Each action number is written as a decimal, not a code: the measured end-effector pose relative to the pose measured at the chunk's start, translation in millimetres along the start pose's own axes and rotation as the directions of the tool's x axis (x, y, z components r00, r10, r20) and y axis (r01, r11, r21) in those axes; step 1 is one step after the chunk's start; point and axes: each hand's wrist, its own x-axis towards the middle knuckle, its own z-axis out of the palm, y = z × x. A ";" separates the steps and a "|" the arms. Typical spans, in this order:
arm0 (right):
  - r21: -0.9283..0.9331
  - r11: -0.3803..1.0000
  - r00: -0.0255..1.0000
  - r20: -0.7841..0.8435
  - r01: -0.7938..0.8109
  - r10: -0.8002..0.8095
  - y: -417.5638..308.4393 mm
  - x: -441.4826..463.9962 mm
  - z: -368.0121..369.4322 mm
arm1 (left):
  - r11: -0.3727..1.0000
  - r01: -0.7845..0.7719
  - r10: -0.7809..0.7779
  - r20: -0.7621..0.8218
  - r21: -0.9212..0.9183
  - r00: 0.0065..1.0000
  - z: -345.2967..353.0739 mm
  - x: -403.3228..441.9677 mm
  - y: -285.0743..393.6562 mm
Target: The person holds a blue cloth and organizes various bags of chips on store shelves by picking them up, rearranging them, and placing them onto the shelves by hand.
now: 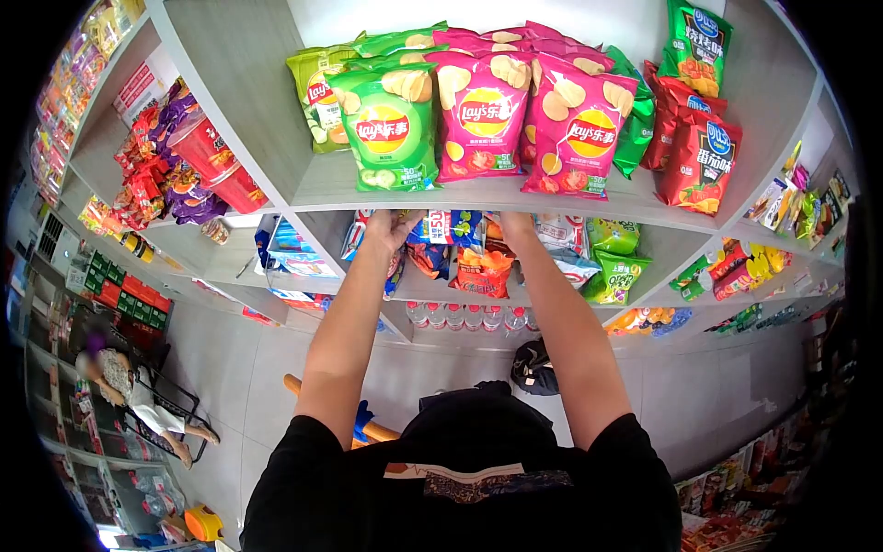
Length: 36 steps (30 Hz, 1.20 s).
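Observation:
Both my arms reach into the shelf compartment below the upper board. My left hand [395, 228] is closed at the left edge of a blue snack bag [449, 227] with a white label, its thumb against the bag. At the bag's right side is my right hand [516, 222]; the board's edge hides its fingers, so its grip does not show. A red-orange snack bag [481, 273] lies in front, below the blue one, between my forearms. Silver-white bags [563, 237] lie beside my right hand, with green snack bags [617, 274] farther right.
Green Lay's chip bags [384, 129] and pink ones [579, 124] stand on the upper shelf [497, 191], with red bags [696, 161] at right. Clear bottles [455, 316] line the bottom level. A dark bag [534, 368] rests on the floor. A person [138, 391] sits at left.

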 end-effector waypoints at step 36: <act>-0.504 0.752 0.865 -0.017 0.425 -0.501 17.8 -9.8 -33.5 | 0.969 -0.063 0.093 -0.117 0.238 0.989 -14.4 -59.3 -26.5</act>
